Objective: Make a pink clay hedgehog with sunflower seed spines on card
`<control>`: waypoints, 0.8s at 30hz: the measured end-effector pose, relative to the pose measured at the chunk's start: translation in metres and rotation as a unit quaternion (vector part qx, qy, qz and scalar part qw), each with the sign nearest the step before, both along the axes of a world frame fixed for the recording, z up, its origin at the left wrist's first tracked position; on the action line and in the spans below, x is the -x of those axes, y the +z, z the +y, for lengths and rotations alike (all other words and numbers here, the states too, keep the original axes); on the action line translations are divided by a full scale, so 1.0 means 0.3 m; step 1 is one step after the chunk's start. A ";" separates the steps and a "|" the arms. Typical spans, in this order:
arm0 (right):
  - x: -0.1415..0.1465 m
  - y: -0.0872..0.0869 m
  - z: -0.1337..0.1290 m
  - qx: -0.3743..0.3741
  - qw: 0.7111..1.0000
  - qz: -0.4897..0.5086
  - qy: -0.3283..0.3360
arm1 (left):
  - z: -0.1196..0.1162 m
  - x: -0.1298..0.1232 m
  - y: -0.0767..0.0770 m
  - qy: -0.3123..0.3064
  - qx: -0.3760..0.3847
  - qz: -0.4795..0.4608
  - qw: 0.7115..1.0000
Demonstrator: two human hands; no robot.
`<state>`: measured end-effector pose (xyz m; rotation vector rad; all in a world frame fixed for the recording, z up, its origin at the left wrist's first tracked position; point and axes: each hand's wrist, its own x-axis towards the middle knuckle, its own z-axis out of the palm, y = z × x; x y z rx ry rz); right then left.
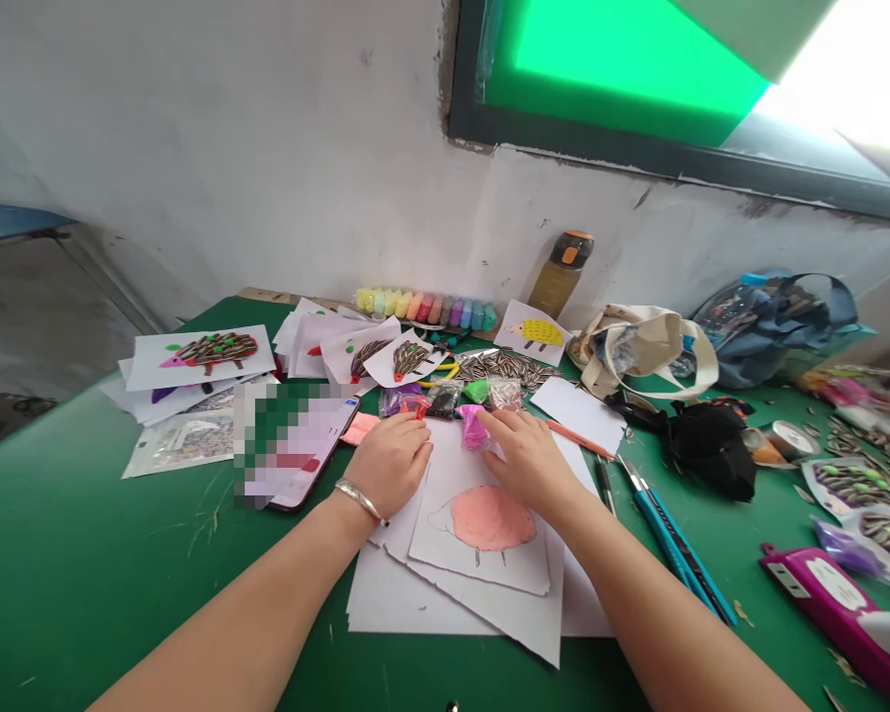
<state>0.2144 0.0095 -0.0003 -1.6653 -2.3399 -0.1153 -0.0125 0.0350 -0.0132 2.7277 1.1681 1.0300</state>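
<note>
We had both hands over the green worktop (155, 564), with the drawing sheet (434, 556) lying between our forearms, just on the near side of our fingers. The salmon-pink oval (493, 518) on it filled the body of an outlined animal; it lay to the right of the left grip (393, 453) and just below and to the left of the right grip (523, 450), whose wrist side came close to its upper right edge.

Our left fingers curled downward beside a red packet (413, 405); their tips were hidden, so we could not tell whether that grip held anything. On the right, our thumb and forefinger stood a little apart, the forefinger reaching the edge of the bright pink packet (473, 429). We could not tell whether that packet was pinched or merely touched. It lay beyond the oval, between our two hands.

Farther off we had a black packet (443, 400), a green packet (477, 392) and a heap of striped seeds (515, 367). A phone (308, 460) lay left of our left wrist, and a blue cutter (678, 544) lay right of our right forearm.
</note>
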 end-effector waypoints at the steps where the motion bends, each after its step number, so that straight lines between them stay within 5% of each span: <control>1: 0.000 -0.001 -0.002 0.002 1.000 0.001 0.000 | -0.001 0.000 0.002 0.000 0.002 -0.001 1.000; 24: 0.017 -0.038 0.007 -0.072 0.993 -0.088 0.043 | -0.024 -0.011 0.030 -0.027 0.038 -0.015 0.999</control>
